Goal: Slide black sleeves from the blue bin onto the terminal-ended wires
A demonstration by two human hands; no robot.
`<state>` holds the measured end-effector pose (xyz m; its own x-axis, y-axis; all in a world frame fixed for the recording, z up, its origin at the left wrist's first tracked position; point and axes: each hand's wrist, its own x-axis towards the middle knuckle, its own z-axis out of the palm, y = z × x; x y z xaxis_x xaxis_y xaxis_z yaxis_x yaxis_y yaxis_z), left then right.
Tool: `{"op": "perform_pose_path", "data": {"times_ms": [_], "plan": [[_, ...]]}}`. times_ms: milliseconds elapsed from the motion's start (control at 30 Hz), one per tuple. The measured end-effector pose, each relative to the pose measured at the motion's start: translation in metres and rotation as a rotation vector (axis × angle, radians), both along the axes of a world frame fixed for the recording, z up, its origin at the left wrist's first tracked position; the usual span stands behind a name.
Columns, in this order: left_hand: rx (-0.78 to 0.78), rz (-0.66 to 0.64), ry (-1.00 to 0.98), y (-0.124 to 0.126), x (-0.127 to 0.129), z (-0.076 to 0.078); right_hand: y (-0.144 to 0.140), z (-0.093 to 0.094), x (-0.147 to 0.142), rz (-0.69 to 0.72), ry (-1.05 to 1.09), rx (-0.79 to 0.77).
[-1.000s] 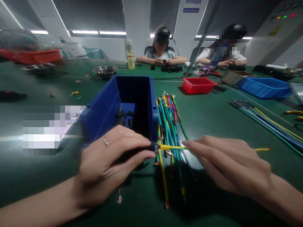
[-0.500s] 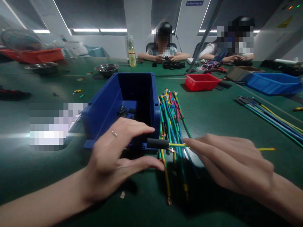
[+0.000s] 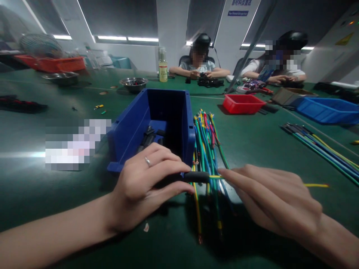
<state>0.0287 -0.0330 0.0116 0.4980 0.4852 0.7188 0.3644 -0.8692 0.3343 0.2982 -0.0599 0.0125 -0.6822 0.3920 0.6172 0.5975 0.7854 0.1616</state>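
- While the left hand (image 3: 146,183) pinches the black sleeve (image 3: 196,176) between thumb and fingers, closed on its near end, the right hand (image 3: 269,201) pinches the yellow wire (image 3: 315,185) just beside the sleeve mouth, fingers closed on it.
- The sleeve sits on the wire's left end, hovering over the wire bundle (image 3: 207,149), just in front of the blue bin (image 3: 157,123). The wire's tail sticks out past the right hand, over the green table (image 3: 252,138).
- How far the wire runs inside the sleeve: cannot tell, hidden by fingers and sleeve.
- Judgement on doing it well:
  - keep sleeve and wire in one straight line, so the wire doesn't buckle at the mouth
  - right-hand grip close to the sleeve opening, as it is now; a grip far back lets a thin wire bend
  - left hand light on the sleeve; squeezing flattens the bore and jams the wire
  - hold clear of the bundle below so its loose ends don't snag
- More black parts lie in the bin. Red tray (image 3: 241,104) and a second wire set (image 3: 316,144) sit well apart, to the right.
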Motion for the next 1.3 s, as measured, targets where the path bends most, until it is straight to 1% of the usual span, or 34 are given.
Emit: {"op": "perform_pose_path", "data": {"times_ms": [100, 300, 533, 767, 933, 1067, 1300], "plan": [[0.003, -0.016, 0.011, 0.0006, 0.0010, -0.0012, 0.0012, -0.0020, -0.0004, 0.026, 0.004, 0.012], [-0.016, -0.037, 0.044, 0.0007, -0.0006, -0.0023, 0.0006, -0.0064, -0.0018, 0.072, 0.012, -0.027], [-0.037, 0.037, 0.040, 0.0002, 0.0003, 0.0006, 0.0015, -0.0008, 0.0010, -0.004, 0.007, -0.008], [-0.065, -0.028, 0.025, -0.0005, 0.0028, 0.0040, 0.0005, 0.0004, 0.0001, 0.008, 0.004, 0.012], [-0.100, 0.009, 0.060, -0.0019, 0.0038, 0.0026, 0.0026, 0.0000, -0.0032, 0.002, 0.002, -0.013], [-0.109, 0.002, 0.060, -0.0040, 0.0034, 0.0027, 0.0052, 0.0009, -0.0061, -0.005, -0.015, -0.026], [-0.141, 0.047, 0.017, -0.0043, 0.0059, 0.0064, 0.0015, 0.0019, -0.0063, -0.110, 0.050, -0.042]]}}
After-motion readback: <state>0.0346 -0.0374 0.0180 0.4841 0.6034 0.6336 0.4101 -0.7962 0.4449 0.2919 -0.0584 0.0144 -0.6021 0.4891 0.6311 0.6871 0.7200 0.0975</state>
